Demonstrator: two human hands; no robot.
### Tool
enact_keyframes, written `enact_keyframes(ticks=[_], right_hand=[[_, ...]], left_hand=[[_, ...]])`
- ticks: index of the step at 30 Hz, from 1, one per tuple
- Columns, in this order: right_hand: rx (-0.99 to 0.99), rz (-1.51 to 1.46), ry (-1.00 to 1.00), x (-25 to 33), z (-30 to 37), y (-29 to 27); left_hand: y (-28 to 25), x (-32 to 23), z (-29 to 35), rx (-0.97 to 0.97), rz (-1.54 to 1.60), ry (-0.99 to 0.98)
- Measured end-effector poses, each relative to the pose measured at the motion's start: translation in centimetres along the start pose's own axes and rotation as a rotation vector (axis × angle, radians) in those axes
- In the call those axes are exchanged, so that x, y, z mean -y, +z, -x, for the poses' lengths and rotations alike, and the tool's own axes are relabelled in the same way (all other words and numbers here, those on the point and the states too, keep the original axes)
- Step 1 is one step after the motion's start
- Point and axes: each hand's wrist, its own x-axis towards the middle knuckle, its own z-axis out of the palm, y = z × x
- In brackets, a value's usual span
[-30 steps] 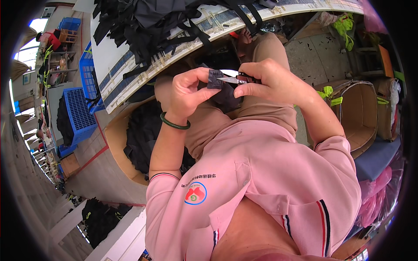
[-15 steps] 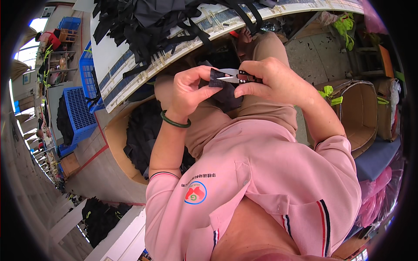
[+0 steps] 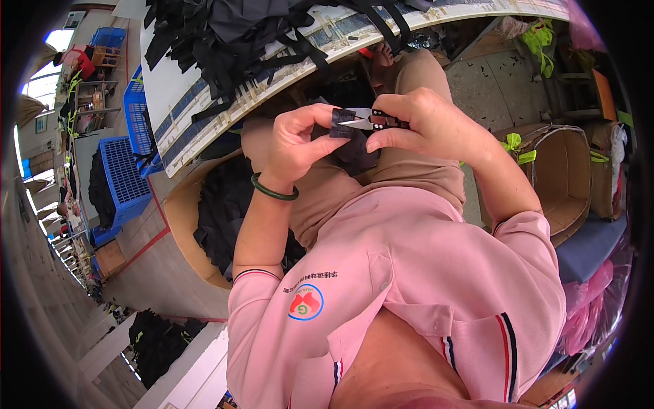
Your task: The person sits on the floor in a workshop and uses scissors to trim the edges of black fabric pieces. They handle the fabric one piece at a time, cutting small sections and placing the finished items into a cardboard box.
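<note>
Over my lap, my left hand [image 3: 300, 140] pinches a small piece of black fabric [image 3: 342, 124] between thumb and fingers. My right hand [image 3: 415, 126] is closed round a pair of thread snips [image 3: 383, 120] with a black grip. Their pale pointed blades lie against the right part of the fabric; whether they cut into it I cannot tell. More dark cloth [image 3: 355, 155] hangs below the blades between my knees. A dark green bangle [image 3: 274, 190] is on my left wrist.
Black fabric strips [image 3: 231, 34] are heaped on the worn table [image 3: 178, 129] ahead, some hanging over its edge. A cardboard box [image 3: 182, 218] of dark cloth stands at my left, another carton [image 3: 560, 178] at my right. Blue crates [image 3: 126, 178] stand farther left; a person [image 3: 80, 63] is far off.
The fabric and my left fingers have shifted very slightly to the right. The snips stay at the fabric in my right hand, their blades a little differently placed.
</note>
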Motion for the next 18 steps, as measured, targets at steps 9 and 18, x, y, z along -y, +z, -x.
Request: enact_keyframes(ticks=[9,18], right_hand=[[0.001,0.007,-0.01,0.5,-0.3,-0.1],[0.087,-0.122,0.01,0.0,0.1,-0.7]], left_hand=[[0.3,-0.3,0.0,0.018,-0.009,-0.043],[-0.4,-1.3,-0.5,0.159,0.02,-0.101]])
